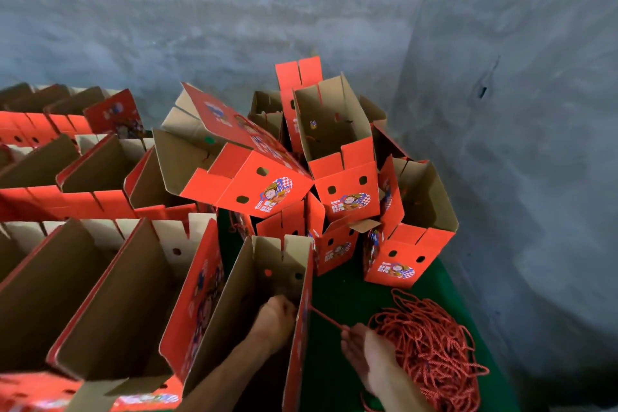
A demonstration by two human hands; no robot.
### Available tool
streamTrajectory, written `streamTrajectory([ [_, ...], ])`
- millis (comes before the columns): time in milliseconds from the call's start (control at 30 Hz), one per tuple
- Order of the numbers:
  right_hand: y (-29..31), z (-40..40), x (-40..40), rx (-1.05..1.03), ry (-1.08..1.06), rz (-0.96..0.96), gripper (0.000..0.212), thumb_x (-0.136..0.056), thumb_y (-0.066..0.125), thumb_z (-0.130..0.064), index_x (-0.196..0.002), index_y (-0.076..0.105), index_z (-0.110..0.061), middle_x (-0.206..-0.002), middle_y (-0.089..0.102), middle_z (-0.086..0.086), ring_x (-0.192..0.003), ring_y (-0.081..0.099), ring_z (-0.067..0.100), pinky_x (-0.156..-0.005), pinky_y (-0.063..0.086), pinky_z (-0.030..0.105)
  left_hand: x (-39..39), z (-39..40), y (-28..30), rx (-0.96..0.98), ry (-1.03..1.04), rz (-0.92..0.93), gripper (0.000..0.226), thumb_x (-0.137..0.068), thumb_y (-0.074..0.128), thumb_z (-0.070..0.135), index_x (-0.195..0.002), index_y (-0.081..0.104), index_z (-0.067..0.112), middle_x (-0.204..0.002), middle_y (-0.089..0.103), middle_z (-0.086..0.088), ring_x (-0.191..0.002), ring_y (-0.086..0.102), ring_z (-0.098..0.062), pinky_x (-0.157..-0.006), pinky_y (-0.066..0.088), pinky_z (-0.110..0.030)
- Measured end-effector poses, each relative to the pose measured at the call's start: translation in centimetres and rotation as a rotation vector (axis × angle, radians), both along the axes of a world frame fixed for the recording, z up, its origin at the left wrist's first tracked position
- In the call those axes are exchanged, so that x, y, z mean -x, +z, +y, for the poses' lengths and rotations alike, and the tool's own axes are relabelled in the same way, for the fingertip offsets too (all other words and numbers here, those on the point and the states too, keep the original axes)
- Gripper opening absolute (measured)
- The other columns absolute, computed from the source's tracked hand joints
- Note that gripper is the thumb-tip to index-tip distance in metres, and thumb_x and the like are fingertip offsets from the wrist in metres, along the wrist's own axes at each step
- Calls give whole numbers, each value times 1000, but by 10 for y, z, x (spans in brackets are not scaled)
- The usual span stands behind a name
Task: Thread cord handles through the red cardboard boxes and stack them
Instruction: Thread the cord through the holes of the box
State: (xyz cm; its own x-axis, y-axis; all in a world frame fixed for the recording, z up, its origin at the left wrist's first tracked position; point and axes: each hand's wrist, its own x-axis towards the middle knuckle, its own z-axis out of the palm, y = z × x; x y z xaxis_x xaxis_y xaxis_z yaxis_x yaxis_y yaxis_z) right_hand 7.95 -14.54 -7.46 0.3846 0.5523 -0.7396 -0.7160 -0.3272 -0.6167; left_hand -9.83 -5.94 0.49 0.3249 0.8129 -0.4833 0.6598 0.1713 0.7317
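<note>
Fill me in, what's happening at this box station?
A person is threading a red cord through the side wall of an open red box. The left hand is inside the box at the wall; the right hand pinches the cord outside it, beside a tangled pile of cords on the green table. More boxes stand in rows to the left, with a loose heap behind.

Two hands of mine in view: left hand (276,314), right hand (368,349). One cord pile (431,351) near right. Too many red boxes (344,184) to count.

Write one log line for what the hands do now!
left hand: inside box | right hand: pinches cord outside | step: threading
</note>
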Motion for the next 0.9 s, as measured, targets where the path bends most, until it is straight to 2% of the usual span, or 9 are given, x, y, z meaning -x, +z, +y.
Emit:
streamTrajectory([
  [67, -1, -13, -13, 37, -26, -19, 11, -99, 58, 3, -94, 64, 11, -67, 69, 22, -59, 65, 28, -40, 57, 29, 5, 0, -6, 3, 3, -9, 9, -105, 55, 14, -106, 62, 9, -109, 68, -8, -101, 69, -20, -92, 58, -32],
  [167, -7, -31, -27, 85, -84, -15, 16, -100, 59, -1, -89, 62, 10, -73, 66, 24, -66, 61, 30, -36, 54, 30, 8, -1, -8, -57, 58, 40, 27, -105, 52, 11, -82, 50, 25, -90, 58, 4, -92, 59, -19, -88, 51, -31],
  [267, -10, -45, -36, 104, -147, -3, 22, -102, 61, -9, -89, 62, 9, -69, 68, 23, -56, 65, 29, -39, 55, 32, 6, -1, -4, -88, 121, 37, 29, -106, 48, 11, -81, 47, 26, -96, 60, -2, -94, 60, -24, -87, 52, -33],
  [333, -10, -50, -40, 116, -159, -12, 24, -102, 62, -9, -93, 64, 13, -64, 69, 23, -43, 66, 26, -40, 55, 33, 7, 2, -1, 16, 207, -102, 12, -106, 47, 7, -101, 56, 11, -98, 67, -10, -81, 69, -22, -63, 58, -26],
  [400, -7, -51, -41, 139, -120, -77, 24, -101, 62, -6, -91, 66, 16, -67, 71, 24, -44, 67, 25, -41, 56, 33, 6, 2, 7, 106, 263, -210, 14, -108, 44, 6, -117, 53, 2, -96, 68, -16, -67, 70, -20, -46, 54, -23],
  [567, 13, -41, -27, 30, -8, -480, 14, -100, 62, -4, -100, 76, -2, -76, 77, 14, -75, 72, 30, -71, 59, 43, 2, -1, 26, 149, 212, -313, 25, -110, 43, 34, -125, 54, 18, -109, 69, -10, -84, 73, -21, -51, 58, -27],
  [667, 32, -37, -11, -135, 170, -633, 24, -100, 62, -5, -103, 79, -21, -85, 80, 2, -83, 76, 17, -75, 59, 31, 5, -6, 39, 142, 110, -353, 29, -105, 42, 54, -121, 55, 34, -114, 68, -1, -95, 72, -16, -59, 61, -29],
  [767, 51, -27, -1, -282, 170, -639, 23, -93, 71, -5, -97, 82, -25, -95, 80, -1, -90, 76, 12, -81, 56, 23, 1, -13, 51, 121, 6, -308, 30, -102, 45, 60, -122, 52, 38, -114, 66, 2, -98, 69, -12, -65, 60, -26],
  [900, 54, -17, 0, -285, 8, -459, 10, -88, 76, -7, -94, 81, -15, -93, 79, 6, -77, 73, 21, -78, 58, 37, -2, -29, 54, 82, -148, -226, 25, -102, 57, 37, -125, 46, 37, -112, 61, 12, -95, 63, -2, -59, 49, -9],
])
